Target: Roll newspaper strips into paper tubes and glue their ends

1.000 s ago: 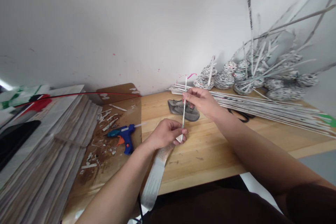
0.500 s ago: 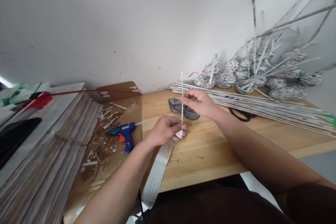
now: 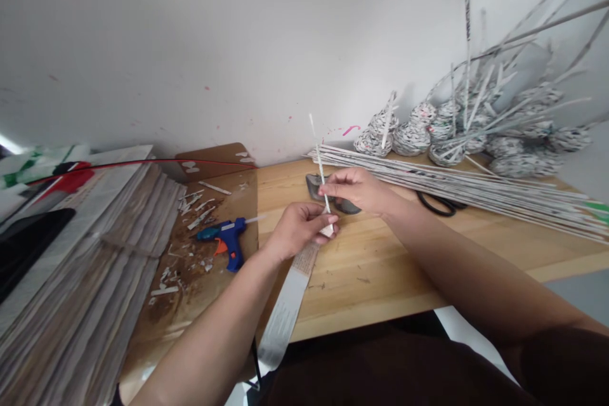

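Note:
A long newspaper strip [image 3: 284,314] hangs over the table's front edge and runs up into my left hand [image 3: 304,228]. Its upper end is rolled into a thin paper tube [image 3: 321,168], which stands nearly upright and leans a little to the left. My left hand pinches the strip where it meets the tube. Higher up, the fingertips of my right hand [image 3: 354,189] are closed around the tube. Behind my hands lies a dark grey object [image 3: 348,206], partly hidden by them.
A blue glue gun [image 3: 231,241] lies among paper scraps on the left, beside a tall newspaper stack [image 3: 118,254]. Along the wall at right are several woven paper shapes [image 3: 412,137], a bundle of paper tubes [image 3: 457,193] and black-handled scissors [image 3: 438,204].
The paper tube has gone from upright to leaning left, and its top sits higher. Both hands still hold it; my right hand has shifted slightly left.

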`<state>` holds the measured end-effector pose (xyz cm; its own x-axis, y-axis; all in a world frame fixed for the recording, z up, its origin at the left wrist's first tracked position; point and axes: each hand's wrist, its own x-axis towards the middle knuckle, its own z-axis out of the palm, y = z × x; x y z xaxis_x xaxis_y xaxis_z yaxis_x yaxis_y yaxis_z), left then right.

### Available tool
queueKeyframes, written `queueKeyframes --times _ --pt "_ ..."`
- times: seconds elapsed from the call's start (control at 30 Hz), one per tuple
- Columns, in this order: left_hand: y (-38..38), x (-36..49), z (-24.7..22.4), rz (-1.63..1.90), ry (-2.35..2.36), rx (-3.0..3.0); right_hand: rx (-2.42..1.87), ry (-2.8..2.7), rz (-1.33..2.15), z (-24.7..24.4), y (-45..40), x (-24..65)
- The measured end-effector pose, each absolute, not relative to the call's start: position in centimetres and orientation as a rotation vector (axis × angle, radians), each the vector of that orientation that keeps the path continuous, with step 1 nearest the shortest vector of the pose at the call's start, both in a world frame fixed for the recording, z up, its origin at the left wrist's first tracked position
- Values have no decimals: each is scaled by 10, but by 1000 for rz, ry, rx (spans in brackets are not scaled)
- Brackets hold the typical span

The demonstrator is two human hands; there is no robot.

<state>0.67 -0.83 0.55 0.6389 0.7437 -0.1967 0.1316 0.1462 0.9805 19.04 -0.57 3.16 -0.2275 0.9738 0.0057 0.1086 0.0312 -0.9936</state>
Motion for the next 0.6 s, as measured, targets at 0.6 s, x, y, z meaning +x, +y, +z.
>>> queueKeyframes --times 0.6 --pt "-9 8 4 542 824 1361 -1120 -1473 1422 31 -9 183"
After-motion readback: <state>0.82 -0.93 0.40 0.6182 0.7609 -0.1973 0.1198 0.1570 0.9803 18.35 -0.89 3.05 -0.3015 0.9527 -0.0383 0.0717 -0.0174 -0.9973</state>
